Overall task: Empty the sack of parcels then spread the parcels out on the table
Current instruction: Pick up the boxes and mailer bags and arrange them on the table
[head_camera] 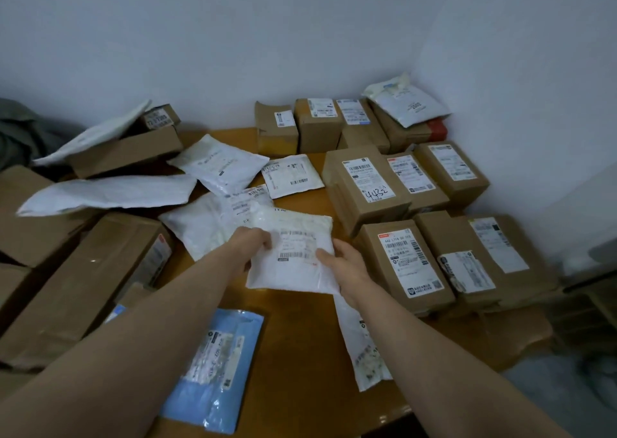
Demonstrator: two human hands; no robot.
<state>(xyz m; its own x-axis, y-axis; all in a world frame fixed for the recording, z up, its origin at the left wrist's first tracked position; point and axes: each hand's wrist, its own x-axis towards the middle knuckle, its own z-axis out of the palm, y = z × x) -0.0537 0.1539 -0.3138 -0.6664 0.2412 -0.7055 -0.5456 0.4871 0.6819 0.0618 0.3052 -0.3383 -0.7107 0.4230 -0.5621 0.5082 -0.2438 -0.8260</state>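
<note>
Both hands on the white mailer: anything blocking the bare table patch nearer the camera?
Nothing visible. The left hand and right hand hold the white mailer over the table; the blue mailer and a second white mailer only flank that bare patch.

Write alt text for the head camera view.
A left hand and right hand grip a white mailer by its sides over a wooden table. Cardboard boxes, other white mailers and a blue mailer lie spread around it.

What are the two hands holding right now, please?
Left hand: grips the left edge of the white soft plastic parcel with a barcode label.
Right hand: grips the right edge of the same parcel.
</note>
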